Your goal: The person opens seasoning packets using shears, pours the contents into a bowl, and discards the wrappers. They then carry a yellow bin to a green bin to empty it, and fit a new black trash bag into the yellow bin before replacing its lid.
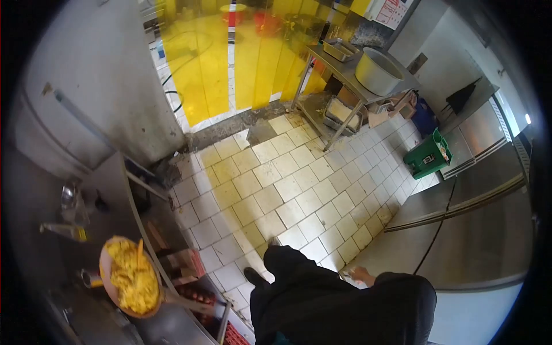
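Note:
My right hand shows at the lower middle, at the end of a dark sleeve. Its fingers look curled around something small and whitish, too small to make out. My left hand is outside the frame. At the lower left, a round pan holds yellow food, with an orange utensil stuck in it. The pan's handle points toward the lower right. Beside the pan are a can and a yellow-labelled item on the metal counter.
A steel table bears a large pot and a metal tray. A green bin stands near steel cabinets on the right. Yellow strip curtains hang at the back over the tiled floor.

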The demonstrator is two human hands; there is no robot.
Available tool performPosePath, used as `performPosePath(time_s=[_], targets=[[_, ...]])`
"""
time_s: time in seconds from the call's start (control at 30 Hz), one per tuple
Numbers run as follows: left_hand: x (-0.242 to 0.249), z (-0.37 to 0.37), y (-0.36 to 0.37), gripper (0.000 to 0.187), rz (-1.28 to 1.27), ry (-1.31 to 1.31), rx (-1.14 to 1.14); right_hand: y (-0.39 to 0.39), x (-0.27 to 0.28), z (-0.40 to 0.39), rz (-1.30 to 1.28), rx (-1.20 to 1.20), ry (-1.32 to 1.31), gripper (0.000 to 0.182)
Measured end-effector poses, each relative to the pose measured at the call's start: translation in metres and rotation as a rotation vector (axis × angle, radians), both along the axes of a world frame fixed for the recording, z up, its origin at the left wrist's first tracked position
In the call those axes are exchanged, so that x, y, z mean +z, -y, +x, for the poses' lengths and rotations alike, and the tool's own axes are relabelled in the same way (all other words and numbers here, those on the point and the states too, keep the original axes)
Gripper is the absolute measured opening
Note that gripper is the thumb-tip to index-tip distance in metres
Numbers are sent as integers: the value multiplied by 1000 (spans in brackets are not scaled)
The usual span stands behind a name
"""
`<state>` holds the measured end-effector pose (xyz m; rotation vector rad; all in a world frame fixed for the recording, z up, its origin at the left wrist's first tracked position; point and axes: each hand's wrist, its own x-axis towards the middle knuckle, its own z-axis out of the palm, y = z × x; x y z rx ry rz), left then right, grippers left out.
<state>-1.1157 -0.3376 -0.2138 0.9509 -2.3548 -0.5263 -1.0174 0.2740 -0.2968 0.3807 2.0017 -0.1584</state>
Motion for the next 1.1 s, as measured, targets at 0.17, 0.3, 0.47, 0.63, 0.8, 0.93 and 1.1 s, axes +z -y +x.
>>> performPosePath(time_s=[0.17,0.3,0.47,0.63,0.8,0.93,1.1], targets=[[-1,-101,-21,28,85,14,-34,39,10,-95,-7,-210,-182,58],[-6,-166,-47,25,135,20,-17,23,-51,-307,-33,81,-277,58],[-29,-268,-73,22,216,55,-121,59,-36,-643,-168,494,-798,37],[-53,-369,-81,19,330,78,-169,139,79,-842,-560,-103,-949,33],[-74,-485,-53,18,652,-50,-183,134,69,-864,-714,-87,-1195,40],[-79,-705,-23,20,1046,83,-438,82,53,-835,-645,-474,-898,31],[74,-945,-126,26,727,310,-1173,72,113,-896,-690,-774,-778,32]])
